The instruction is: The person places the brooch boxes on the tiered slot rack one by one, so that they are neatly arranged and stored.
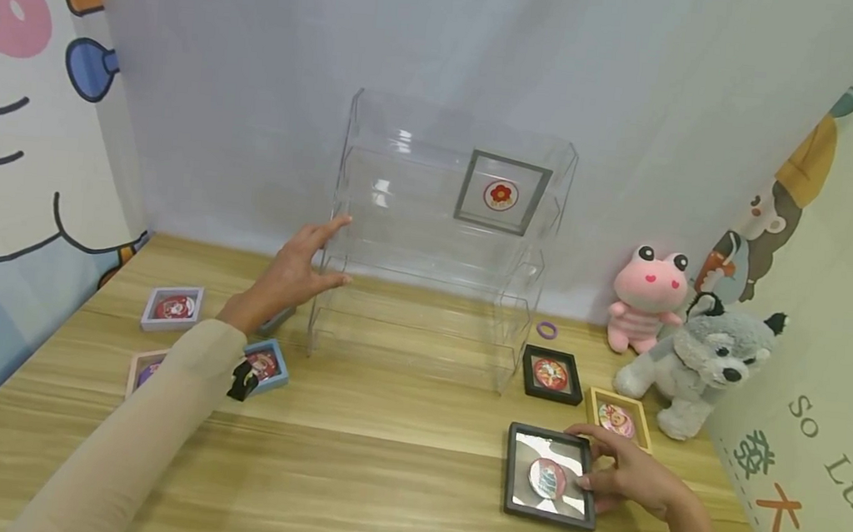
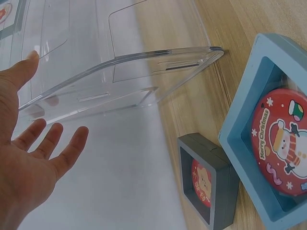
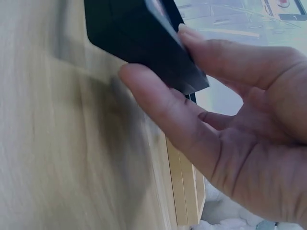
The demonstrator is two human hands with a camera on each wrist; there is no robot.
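A clear acrylic tiered rack stands on the table in the head view. My left hand is at its left side, fingers spread; in the left wrist view the thumb and fingers lie on either side of the rack's clear edge. My right hand pinches a dark square display frame by its right edge, with a round badge inside. Seen from the right wrist, the frame is tilted above the wood, between thumb and fingers. A grey frame with a red flower badge sits high on the rack's right.
On the right lie a black frame, a yellow frame and a purple ring. Behind them sit a pink frog plush and a grey dog plush. Blue, lilac and small grey frames lie left.
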